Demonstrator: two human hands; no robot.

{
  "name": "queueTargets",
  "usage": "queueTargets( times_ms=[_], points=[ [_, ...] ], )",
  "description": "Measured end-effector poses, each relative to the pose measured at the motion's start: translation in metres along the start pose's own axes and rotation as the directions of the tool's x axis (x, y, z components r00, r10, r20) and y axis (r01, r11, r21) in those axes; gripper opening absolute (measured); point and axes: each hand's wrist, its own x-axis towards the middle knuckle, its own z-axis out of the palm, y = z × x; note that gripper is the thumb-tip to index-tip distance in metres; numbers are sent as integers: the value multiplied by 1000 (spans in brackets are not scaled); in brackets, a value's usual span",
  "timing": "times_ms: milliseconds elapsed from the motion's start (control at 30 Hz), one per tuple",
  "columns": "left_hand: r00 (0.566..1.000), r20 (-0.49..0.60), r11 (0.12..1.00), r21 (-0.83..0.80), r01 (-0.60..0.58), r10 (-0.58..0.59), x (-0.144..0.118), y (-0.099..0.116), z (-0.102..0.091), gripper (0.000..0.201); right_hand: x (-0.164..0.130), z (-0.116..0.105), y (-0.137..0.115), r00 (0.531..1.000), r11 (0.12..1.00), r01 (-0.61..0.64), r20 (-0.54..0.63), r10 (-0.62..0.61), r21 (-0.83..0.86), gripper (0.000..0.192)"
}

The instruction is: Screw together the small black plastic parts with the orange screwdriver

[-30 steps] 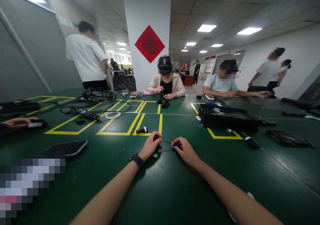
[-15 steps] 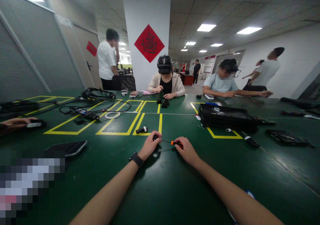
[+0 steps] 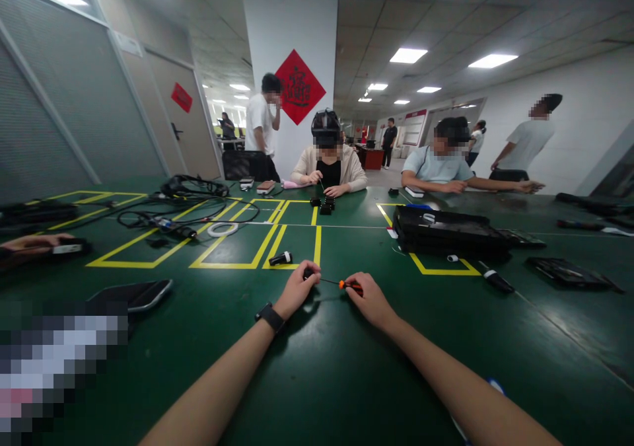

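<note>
My right hand (image 3: pixel 369 295) is closed around the orange and black handle of a screwdriver (image 3: pixel 353 287). Its thin shaft points left, and the tip meets a small black part (image 3: pixel 308 273) pinched in my left hand (image 3: pixel 298 287). Fingers cover most of that part, so its kind does not show. Both hands are just above the green table (image 3: pixel 317 373). Beyond my left hand lies a small black cylinder with a white band (image 3: pixel 281 258).
Black cables (image 3: pixel 193 195) and a white ring (image 3: pixel 222 229) lie left. A black case (image 3: pixel 446 228) stands right, near a black cylindrical tool (image 3: pixel 498 281). Another person's hand (image 3: pixel 44 242) rests at the left edge. Across the table sits a person with a headset (image 3: pixel 325 129).
My hands keep almost the same place, with the screwdriver still against the black part. In the background, the standing person in a white shirt has moved right, in front of the pillar.
</note>
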Motion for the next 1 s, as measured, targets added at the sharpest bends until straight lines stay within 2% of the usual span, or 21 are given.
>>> queueTargets(
  times_ms=[267,567,700,1000],
  points=[
    [1000,4,1000,-7,-12,12,2,-4,0,16,0,2,1,999,999,-41,-7,41,-2,17],
    [1000,7,1000,-8,-8,8,2,-3,0,16,1,1,3,1000,1000,11,15,-11,-14,16],
    [1000,8,1000,-5,7,-7,1,-2,0,15,0,1,1,1000,1000,12,-1,-12,11,13],
    [1000,7,1000,10,-22,22,1,-1,0,16,0,2,4,1000,1000,-23,-4,23,-11,19]
  ],
)
